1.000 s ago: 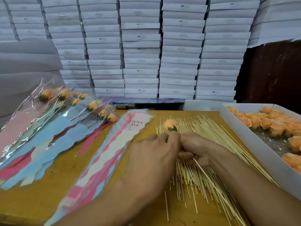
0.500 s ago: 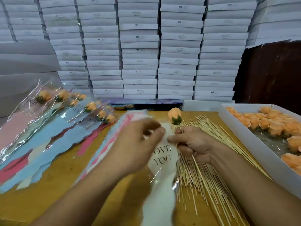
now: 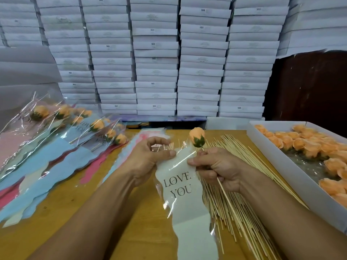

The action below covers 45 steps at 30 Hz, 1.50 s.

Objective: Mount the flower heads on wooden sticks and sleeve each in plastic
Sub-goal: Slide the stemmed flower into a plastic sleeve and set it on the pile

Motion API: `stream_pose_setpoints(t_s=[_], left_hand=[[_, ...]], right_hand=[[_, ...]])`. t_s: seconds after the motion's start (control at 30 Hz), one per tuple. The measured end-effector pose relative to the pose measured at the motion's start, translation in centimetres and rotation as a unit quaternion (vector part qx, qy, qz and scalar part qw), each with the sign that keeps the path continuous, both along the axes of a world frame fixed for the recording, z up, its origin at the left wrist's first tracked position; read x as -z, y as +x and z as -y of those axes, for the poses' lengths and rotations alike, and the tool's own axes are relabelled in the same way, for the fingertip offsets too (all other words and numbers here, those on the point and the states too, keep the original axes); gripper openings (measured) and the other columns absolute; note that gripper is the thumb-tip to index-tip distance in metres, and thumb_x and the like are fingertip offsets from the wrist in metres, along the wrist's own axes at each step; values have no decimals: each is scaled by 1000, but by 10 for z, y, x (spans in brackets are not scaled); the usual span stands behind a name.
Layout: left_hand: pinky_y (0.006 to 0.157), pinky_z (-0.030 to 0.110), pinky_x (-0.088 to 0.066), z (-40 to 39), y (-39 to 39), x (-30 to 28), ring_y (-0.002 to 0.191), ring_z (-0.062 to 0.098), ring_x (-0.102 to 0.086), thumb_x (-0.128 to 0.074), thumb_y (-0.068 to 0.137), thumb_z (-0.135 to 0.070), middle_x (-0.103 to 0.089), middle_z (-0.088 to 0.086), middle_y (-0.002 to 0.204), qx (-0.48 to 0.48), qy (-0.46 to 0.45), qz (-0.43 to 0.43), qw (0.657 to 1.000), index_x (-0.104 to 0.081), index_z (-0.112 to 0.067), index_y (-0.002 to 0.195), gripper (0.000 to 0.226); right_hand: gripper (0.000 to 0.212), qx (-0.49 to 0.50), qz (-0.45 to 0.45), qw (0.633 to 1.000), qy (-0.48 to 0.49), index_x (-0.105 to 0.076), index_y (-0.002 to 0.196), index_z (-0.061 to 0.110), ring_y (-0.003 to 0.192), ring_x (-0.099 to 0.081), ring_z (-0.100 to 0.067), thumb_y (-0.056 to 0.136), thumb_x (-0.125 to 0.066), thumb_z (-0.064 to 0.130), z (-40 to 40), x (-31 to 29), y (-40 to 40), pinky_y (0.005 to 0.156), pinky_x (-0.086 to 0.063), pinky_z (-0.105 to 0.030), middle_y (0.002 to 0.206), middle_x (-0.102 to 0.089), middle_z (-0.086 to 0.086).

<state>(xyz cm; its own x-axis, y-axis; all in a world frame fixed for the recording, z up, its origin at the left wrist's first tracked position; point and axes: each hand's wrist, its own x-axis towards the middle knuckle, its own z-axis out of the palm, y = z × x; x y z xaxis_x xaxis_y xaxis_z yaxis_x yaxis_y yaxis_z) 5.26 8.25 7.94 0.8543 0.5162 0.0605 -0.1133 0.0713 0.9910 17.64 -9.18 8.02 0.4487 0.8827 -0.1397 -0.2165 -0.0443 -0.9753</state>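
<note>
Stacked white flat boxes (image 3: 155, 59) fill the back wall behind a yellow-brown wooden table (image 3: 62, 199). Far left on the table: finished sleeved flowers (image 3: 62, 126) — peach heads on sticks inside clear plastic with pink, blue and red paper backing, fanned in an overlapping pile. Just right of that pile: a stack of empty sleeves (image 3: 135, 145), pink and pale, lying flat and partly hidden behind the left hand. Left hand (image 3: 148, 158): raised above the table, thumb and fingertips pinching the upper left edge of a clear plastic sleeve (image 3: 180, 192) with a white wavy insert printed "LOVE YOU". Sleeve hangs down toward the near table edge, its top held between both hands. Right hand (image 3: 216, 167): fingers curled round a wooden stick (image 3: 228, 199), thumb touching the sleeve's upper right edge. Stick carries a peach flower head (image 3: 196, 136) with green sepals — upright just above the hand, beside the sleeve's mouth. Beneath the right hand: loose wooden sticks (image 3: 242, 184) spread across the table. Far right: a white tray (image 3: 293, 177) holding loose peach flower heads (image 3: 308, 145).
</note>
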Motion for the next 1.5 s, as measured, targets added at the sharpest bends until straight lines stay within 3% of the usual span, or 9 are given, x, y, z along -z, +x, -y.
stream_pose_setpoints(t_s=[0.17,0.33,0.43,0.57,0.67,0.93,1.07,1.33,1.5], left_hand=[[37,20,-36,1,-1,17,40,15,-50,-81,74,-7,-57,19,67,25,88,19,996,-62,-16,83,23],[47,28,-45,0,-3,21,58,32,-62,-69,92,-10,-62,34,80,17,159,10,987,-64,-22,94,14],[54,34,-54,-2,-3,20,69,29,-67,-66,94,-7,-72,20,89,2,207,19,978,-62,-17,88,12],[78,24,-56,-3,-2,21,99,24,-67,-70,87,2,-69,8,111,-48,210,54,975,-70,-5,84,8],[71,11,-50,-5,-2,21,90,9,-66,-72,84,5,-66,9,108,-63,219,70,971,-72,6,85,2],[66,21,-52,-18,-4,24,71,10,-65,-66,89,4,-73,11,89,25,144,67,987,-67,0,87,5],[81,32,-51,-19,-1,23,87,20,-65,-71,77,6,-69,6,95,-2,100,110,989,-70,-1,77,7],[66,28,-56,-23,-4,23,73,18,-67,-66,81,-6,-74,10,87,101,31,130,986,-74,-19,76,16],[43,22,-35,-23,-3,26,50,15,-52,-63,90,-29,-70,15,76,78,143,50,985,-63,-29,86,4]], right_hand=[[30,-4,7,1000,-12,-46,75,10,32,-40,-5,88,-65,-8,3,-1,4,26,-27,-15,60,-63,-7],[23,-3,47,997,-57,-52,78,7,33,-44,-6,86,-70,-4,2,2,4,27,-30,-15,60,-65,-6],[25,11,80,993,-85,-53,75,7,31,-44,-6,86,-72,-5,1,3,4,26,-28,-15,55,-63,-5],[25,29,126,984,-126,-52,86,5,33,-48,-8,84,-74,-7,-2,6,4,28,-33,-18,54,-64,-4],[22,31,151,976,-153,-56,93,1,36,-50,-9,84,-75,-5,-4,8,4,32,-37,-19,56,-66,-3],[17,-26,154,977,-145,-60,89,2,42,-51,-14,85,-77,2,-5,13,4,52,-42,-31,56,-62,-7],[24,-33,118,985,-121,-52,80,8,44,-51,-17,87,-73,-1,-4,13,5,34,-36,-20,54,-64,-7],[37,-44,100,988,-109,-58,113,-13,38,-53,-9,83,-75,1,-5,14,9,28,-34,-16,99,-71,-30],[29,-39,94,991,-90,-52,99,5,35,-48,-8,83,-76,4,-6,14,9,27,-30,-16,87,-72,-21]])
